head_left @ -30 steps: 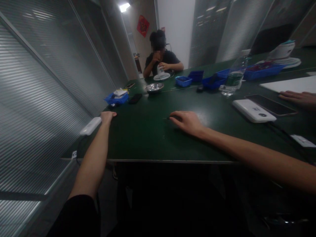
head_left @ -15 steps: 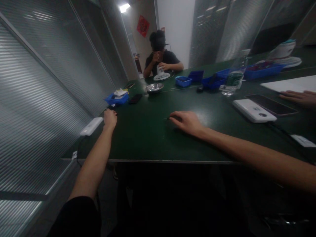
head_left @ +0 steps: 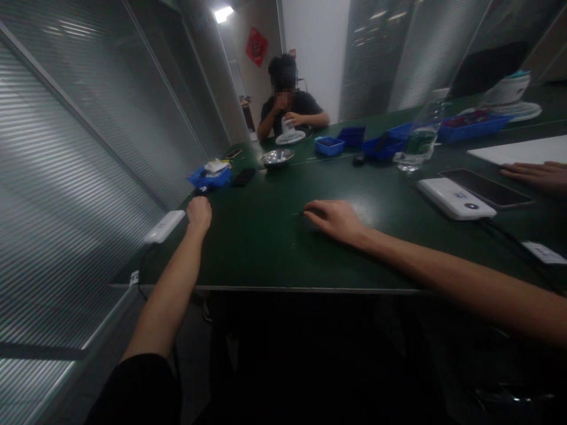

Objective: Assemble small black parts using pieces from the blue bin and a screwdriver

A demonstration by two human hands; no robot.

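Note:
My right hand [head_left: 334,217] rests on the dark green table [head_left: 252,248], thumb and fingers pinched on a thin metal rod with a dark grip [head_left: 297,213]. The rod's tip points left; most of its grip is hidden by my fingers. At the table's left edge, my left hand [head_left: 199,213] is closed in a fist, back of the hand toward me. Its fingers are turned away, so what they hold, if anything, cannot be made out. Just beyond it lie a small black object [head_left: 201,191] and a blue tray [head_left: 210,177] with papers and small items.
A white power bank [head_left: 165,227] is left of my left hand, another [head_left: 456,199] to the right. Around stand a metal bowl [head_left: 277,158], black phone [head_left: 243,177], water bottle [head_left: 420,141] and blue trays [head_left: 330,146]. One person sits opposite; another's hand [head_left: 535,174] rests at right.
My left hand has turned slightly, and its fingers are now more hidden behind the fist. My right hand and the thin rod stay where they were.

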